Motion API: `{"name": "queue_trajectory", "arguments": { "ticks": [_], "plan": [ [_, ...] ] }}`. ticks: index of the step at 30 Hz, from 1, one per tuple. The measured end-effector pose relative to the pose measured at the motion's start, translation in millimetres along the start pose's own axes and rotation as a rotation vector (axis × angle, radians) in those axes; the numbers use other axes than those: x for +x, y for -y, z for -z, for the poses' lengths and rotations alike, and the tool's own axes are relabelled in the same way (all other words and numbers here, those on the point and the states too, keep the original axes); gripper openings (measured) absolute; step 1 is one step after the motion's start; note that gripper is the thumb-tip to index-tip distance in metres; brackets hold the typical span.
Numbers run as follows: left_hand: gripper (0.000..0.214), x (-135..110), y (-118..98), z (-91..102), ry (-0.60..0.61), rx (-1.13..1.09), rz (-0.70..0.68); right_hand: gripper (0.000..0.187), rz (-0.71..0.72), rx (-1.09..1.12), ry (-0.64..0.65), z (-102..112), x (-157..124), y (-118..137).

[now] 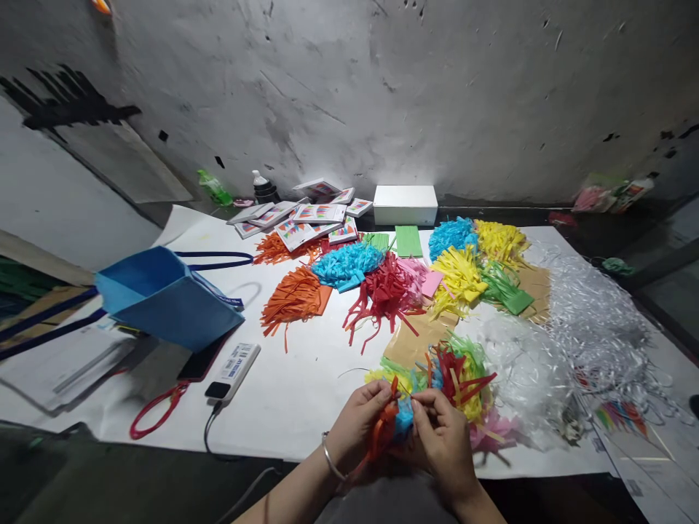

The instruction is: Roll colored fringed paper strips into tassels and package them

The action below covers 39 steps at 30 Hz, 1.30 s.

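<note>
Near the table's front edge, my left hand point(363, 422) is closed on an orange paper tassel point(384, 426), whose strips hang down below the fingers. Close beside it, my right hand point(445, 440) is closed in a pinch of thumb and fingers; what it pinches is too small to make out. Blue tassel strips point(404, 416) show between the two hands. Just behind them lies a bunch of tassels, with red strips point(454, 378), yellow, green and pink ones. A thin thread-like line curves out to the left of this bunch.
Fringed paper piles in orange point(295, 298), blue point(349, 263), red point(385, 287) and yellow point(457, 276) lie mid-table. Clear plastic strands point(595, 320) cover the right side. A blue bag point(164, 298), power bank point(234, 372), flat packs point(320, 213) and white box point(405, 205) stand around.
</note>
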<state>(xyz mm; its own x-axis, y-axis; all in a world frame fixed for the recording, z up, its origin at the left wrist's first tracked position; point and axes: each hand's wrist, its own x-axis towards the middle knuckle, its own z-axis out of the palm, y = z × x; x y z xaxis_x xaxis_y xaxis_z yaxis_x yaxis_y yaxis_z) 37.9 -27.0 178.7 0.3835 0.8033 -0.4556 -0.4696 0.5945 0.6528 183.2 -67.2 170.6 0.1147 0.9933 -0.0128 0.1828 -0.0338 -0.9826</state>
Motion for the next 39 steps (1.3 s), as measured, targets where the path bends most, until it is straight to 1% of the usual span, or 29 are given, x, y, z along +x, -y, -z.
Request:
{"name": "queue_trajectory", "arguments": {
  "ticks": [5, 14, 18, 23, 26, 29, 34, 39],
  "plan": [
    [0.029, -0.3, 1.6, 0.3, 0.007, -0.062, 0.012, 0.022, 0.022, -0.062, 0.013, 0.3, -2.2, 4.2],
    [0.027, -0.4, 4.7, 1.9, 0.007, -0.047, 0.015, 0.021, 0.082, -0.127, 0.032, 2.8, -1.7, 10.0],
    [0.03, -2.1, 3.3, -0.5, 0.014, -0.013, -0.012, 0.022, 0.119, -0.195, 0.022, 2.2, -1.3, 12.8],
    [0.032, -3.1, 2.9, -1.2, 0.023, 0.09, -0.056, 0.021, 0.203, -0.252, 0.049, 0.7, -3.3, 19.2],
    [0.031, -2.9, 2.9, -0.6, 0.017, 0.079, -0.059, 0.02, 0.206, -0.235, 0.01, 1.5, -4.2, 18.7],
    [0.03, -2.6, 3.0, -0.7, 0.006, 0.041, -0.034, 0.019, 0.211, -0.239, -0.029, 2.8, -4.3, 16.3],
    [0.028, -2.9, 4.2, -2.4, 0.011, 0.0, -0.002, 0.021, 0.245, -0.279, -0.03, 2.2, -3.6, 15.9],
    [0.028, -2.8, 5.8, -1.5, 0.02, 0.049, -0.049, 0.021, 0.296, -0.337, -0.043, 1.1, -2.1, 17.0]
  ]
}}
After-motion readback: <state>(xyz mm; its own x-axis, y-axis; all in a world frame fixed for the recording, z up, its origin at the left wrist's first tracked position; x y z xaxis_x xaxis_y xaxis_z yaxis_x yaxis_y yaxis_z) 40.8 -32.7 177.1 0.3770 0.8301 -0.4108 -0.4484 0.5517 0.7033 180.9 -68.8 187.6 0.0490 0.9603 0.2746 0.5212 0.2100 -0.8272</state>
